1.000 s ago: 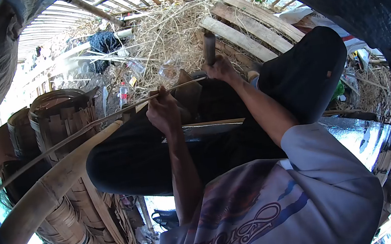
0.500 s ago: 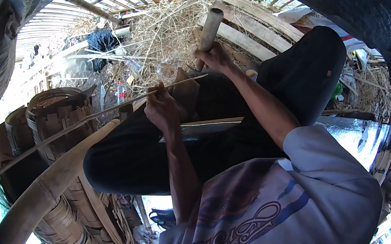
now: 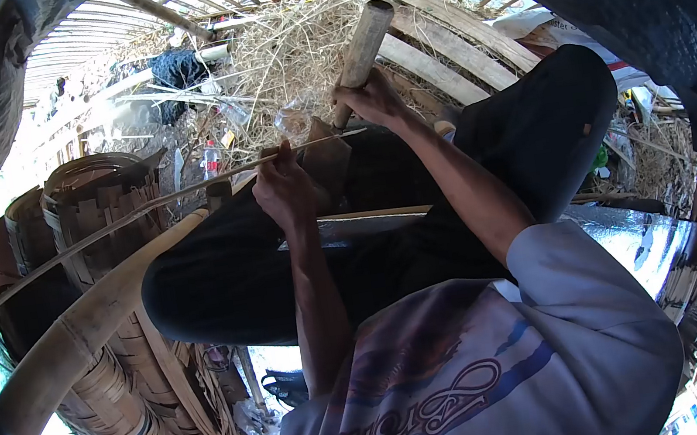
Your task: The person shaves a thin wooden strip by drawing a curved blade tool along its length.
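Observation:
Pinched in my left hand [image 3: 281,189] is a long, thin bamboo strip [image 3: 115,219], which runs out far to the left, its pale tip just right of the fingers. My right hand [image 3: 372,102] is wrapped round a thick wooden handle [image 3: 366,43], tilted with its upper end away from me. The lower end of this tool is partly hidden, so I cannot tell its kind. Between the hands, close to the strip, stands a brown pointed piece [image 3: 327,163]. A flat piece with a pale edge [image 3: 374,214] lies across my lap.
A thick bamboo pole [image 3: 74,337] slants past my left knee. Rolled bamboo sheets [image 3: 100,202] and woven bundles [image 3: 149,411] stand at left. Ahead lie straw [image 3: 283,54], planks [image 3: 449,46], a small bottle [image 3: 211,159] and dark netting [image 3: 178,71].
My right hand and the wooden handle have moved slightly left. My left hand keeps its pinch on the bamboo strip, nearly in the same place.

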`<act>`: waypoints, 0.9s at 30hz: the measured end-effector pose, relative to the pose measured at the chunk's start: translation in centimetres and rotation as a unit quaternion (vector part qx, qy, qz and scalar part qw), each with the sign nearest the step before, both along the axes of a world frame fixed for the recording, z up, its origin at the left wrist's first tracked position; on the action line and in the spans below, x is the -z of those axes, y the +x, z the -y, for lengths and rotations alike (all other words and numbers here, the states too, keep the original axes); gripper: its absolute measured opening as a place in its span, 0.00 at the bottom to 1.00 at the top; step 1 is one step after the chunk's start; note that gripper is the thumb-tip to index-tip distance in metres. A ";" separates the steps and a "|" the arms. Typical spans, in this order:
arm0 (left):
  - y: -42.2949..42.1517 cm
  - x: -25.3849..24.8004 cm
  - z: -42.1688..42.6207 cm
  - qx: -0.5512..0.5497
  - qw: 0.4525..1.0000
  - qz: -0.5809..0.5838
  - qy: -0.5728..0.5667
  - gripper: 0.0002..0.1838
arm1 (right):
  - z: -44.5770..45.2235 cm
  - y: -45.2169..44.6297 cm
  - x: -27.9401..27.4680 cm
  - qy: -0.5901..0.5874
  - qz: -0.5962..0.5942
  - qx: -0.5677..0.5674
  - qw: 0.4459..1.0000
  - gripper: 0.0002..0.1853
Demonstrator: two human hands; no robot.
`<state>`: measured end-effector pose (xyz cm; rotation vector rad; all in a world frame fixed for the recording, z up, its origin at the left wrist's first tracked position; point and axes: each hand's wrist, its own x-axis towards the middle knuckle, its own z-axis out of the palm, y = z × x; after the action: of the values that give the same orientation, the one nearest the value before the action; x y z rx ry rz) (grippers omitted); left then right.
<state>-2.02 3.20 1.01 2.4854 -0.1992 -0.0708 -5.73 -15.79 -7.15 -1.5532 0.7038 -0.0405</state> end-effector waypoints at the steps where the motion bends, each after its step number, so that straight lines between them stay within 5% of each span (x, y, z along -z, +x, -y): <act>1: 0.0 -0.1 0.0 0.005 1.000 -0.003 -0.012 0.12 | -0.6 -0.6 1.8 0.000 -0.001 0.002 1.000 0.20; 3: 0.0 0.1 -0.3 0.012 1.000 0.001 -0.025 0.13 | -0.8 -1.0 3.9 -0.057 -0.043 -0.074 0.995 0.17; 11: 0.0 -0.2 -0.4 0.005 1.000 -0.018 -0.016 0.14 | -1.0 -0.9 0.6 -0.028 0.049 -0.002 0.998 0.17; 12: 0.1 0.2 -0.6 0.004 1.000 -0.024 -0.005 0.13 | -1.0 -1.3 1.4 -0.065 -0.042 -0.042 0.996 0.17; 17: 0.1 0.9 -1.2 0.014 0.999 0.002 -0.050 0.14 | -0.2 -1.0 3.7 -0.025 -0.083 -0.052 0.995 0.17; 21: -0.4 0.6 -0.7 -0.005 1.000 -0.026 -0.018 0.15 | -1.2 -1.4 0.4 -0.049 0.005 -0.014 0.999 0.19; 25: 0.1 0.7 -0.5 -0.009 0.999 -0.018 -0.029 0.14 | -0.7 -2.5 6.1 -0.198 0.018 -0.043 0.979 0.18; 27: -0.1 0.5 -0.6 -0.017 0.999 -0.015 -0.033 0.14 | 0.5 -2.1 4.0 -0.005 -0.078 -0.053 0.996 0.16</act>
<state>-2.10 3.84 0.52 2.4198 -0.1452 -0.0867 -7.85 -16.24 -11.17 -1.6127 0.7435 0.1577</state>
